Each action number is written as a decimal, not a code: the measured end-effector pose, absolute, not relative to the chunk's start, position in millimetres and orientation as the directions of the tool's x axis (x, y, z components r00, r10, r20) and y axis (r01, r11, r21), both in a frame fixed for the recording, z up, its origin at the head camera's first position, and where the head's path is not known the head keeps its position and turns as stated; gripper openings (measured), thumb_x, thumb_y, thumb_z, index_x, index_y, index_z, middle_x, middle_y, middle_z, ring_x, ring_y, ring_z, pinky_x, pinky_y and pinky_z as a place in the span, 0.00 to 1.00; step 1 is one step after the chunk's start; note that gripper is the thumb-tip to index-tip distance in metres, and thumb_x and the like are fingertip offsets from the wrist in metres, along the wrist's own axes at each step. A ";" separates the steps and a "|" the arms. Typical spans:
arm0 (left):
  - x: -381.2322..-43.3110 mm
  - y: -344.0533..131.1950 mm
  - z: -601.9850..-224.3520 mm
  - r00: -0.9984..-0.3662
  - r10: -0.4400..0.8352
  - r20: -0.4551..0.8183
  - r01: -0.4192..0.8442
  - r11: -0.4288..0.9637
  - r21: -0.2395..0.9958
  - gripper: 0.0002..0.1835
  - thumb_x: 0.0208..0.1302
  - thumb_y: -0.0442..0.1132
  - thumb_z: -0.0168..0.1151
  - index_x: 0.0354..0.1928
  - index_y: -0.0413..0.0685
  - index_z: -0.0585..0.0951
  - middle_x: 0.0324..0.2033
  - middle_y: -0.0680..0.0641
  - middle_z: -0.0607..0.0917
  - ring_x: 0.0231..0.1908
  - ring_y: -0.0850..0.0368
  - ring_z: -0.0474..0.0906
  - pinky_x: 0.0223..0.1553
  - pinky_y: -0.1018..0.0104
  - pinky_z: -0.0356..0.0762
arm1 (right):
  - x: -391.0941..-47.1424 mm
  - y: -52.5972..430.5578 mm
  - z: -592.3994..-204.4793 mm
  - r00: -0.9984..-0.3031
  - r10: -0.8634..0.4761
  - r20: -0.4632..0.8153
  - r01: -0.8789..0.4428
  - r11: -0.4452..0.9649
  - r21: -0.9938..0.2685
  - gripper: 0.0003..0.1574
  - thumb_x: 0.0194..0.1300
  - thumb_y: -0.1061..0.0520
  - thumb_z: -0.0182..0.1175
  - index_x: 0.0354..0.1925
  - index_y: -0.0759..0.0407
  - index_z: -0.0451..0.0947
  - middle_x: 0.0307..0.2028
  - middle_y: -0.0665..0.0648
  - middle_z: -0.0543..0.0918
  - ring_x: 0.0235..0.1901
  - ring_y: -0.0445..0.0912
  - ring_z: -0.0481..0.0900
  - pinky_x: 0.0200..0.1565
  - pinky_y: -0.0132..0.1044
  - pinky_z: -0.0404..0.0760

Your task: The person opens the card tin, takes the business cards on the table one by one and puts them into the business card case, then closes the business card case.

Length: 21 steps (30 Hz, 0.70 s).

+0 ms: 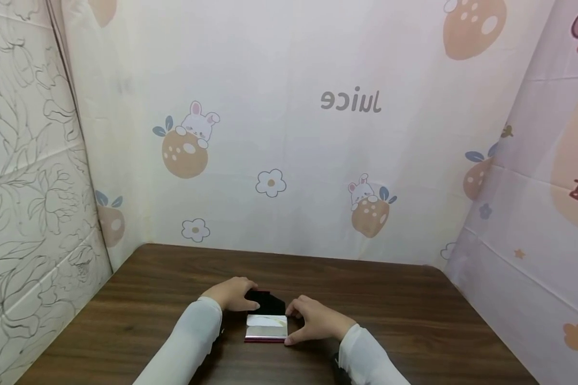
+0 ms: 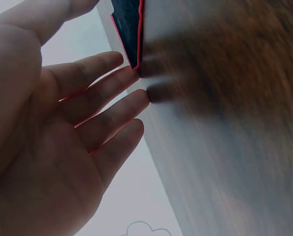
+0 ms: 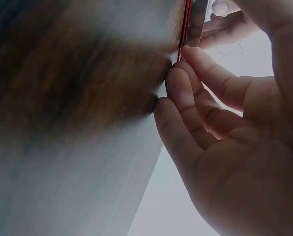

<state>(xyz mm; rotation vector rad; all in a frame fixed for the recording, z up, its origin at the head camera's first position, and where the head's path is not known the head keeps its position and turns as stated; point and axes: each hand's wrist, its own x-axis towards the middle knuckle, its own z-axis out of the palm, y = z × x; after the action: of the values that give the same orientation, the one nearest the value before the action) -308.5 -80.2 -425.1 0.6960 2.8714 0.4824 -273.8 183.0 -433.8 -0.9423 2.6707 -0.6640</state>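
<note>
A flat, red-edged case (image 1: pixel 266 332) lies opened on the table in the head view. Its black flap (image 1: pixel 270 303) is spread toward the back, and a white and silver part shows at the front; what that part is I cannot tell. My left hand (image 1: pixel 232 294) is at the left side of the flap, fingers mostly straight. In the left wrist view, fingertips (image 2: pixel 136 73) touch the flap's red rim. My right hand (image 1: pixel 318 320) holds the right end of the case, thumb at the front corner and bent fingers at the back. The right wrist view shows fingertips (image 3: pixel 188 51) against its edge.
The dark wood-grain table (image 1: pixel 390 299) stretches around both hands. Behind it hangs a pale curtain (image 1: pixel 289 139) printed with rabbits, strawberries and flowers. Further patterned cloths (image 1: pixel 29 160) close off the left and right sides.
</note>
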 end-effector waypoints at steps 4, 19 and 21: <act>-307.8 -79.9 -424.5 -0.881 0.467 -0.073 0.414 0.839 0.354 0.28 0.64 0.51 0.68 0.62 0.42 0.79 0.61 0.40 0.78 0.63 0.43 0.73 0.63 0.46 0.69 | -273.4 183.1 -433.6 -0.764 -0.643 -0.059 -0.537 0.684 -0.493 0.32 0.54 0.41 0.76 0.50 0.54 0.77 0.45 0.47 0.74 0.45 0.40 0.74 0.50 0.36 0.78; -310.8 -81.9 -431.0 -0.865 0.500 -0.033 0.452 0.806 0.382 0.27 0.65 0.51 0.67 0.61 0.44 0.80 0.58 0.41 0.79 0.59 0.44 0.76 0.59 0.46 0.73 | -271.2 183.3 -432.7 -0.762 -0.645 -0.061 -0.535 0.680 -0.502 0.31 0.55 0.41 0.76 0.50 0.53 0.77 0.45 0.46 0.73 0.45 0.39 0.74 0.50 0.35 0.77; -310.8 -83.3 -430.4 -0.856 0.518 0.004 0.477 0.785 0.396 0.25 0.66 0.49 0.67 0.61 0.44 0.81 0.57 0.41 0.79 0.58 0.44 0.76 0.59 0.46 0.73 | -271.1 183.3 -432.1 -0.763 -0.643 -0.061 -0.533 0.680 -0.503 0.31 0.55 0.42 0.76 0.50 0.54 0.77 0.45 0.46 0.73 0.45 0.39 0.74 0.50 0.35 0.77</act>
<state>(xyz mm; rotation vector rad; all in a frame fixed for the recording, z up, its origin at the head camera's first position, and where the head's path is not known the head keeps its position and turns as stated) -310.8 -83.3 -430.4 0.8013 2.8678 0.5939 -271.1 183.3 -432.1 -0.9462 2.6605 -0.6882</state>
